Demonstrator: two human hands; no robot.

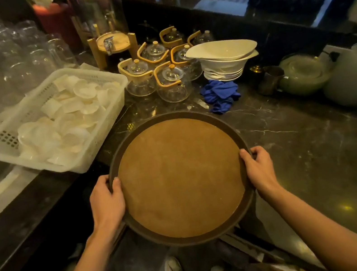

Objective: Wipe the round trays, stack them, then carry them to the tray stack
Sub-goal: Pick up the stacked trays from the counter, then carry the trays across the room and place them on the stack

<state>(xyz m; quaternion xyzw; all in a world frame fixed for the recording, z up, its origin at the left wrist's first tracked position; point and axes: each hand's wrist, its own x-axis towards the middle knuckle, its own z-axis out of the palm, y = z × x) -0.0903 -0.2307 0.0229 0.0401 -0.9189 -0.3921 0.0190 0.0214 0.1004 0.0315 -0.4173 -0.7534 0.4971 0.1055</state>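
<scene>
Round tray (181, 177), brown with a dark raised rim, sits gripped between both hands at the near edge of the dark marble counter (292, 139), its near part hanging past that edge; the left hand (106, 201) closes on the left rim, thumb lying inside the rim and fingers curled under out of sight; the right hand (259, 168) clamps the right rim the same way; whether more trays lie beneath cannot be told. Beyond the left fingers a white plastic basket (4, 142) holds a heap of small white dishes (68, 111); straight ahead of the fingertips stand glass teapots (172, 84) with wooden handles, lids on, contents not clear; just past the tray's far rim, toward the right fingers' side, lies a crumpled blue cloth (221, 94), and behind it a stack of white bowls (224, 62). Far left, rows of glasses (4, 58) blur together; a greenish glass pot (303, 75) off to the right is hard to make out.
</scene>
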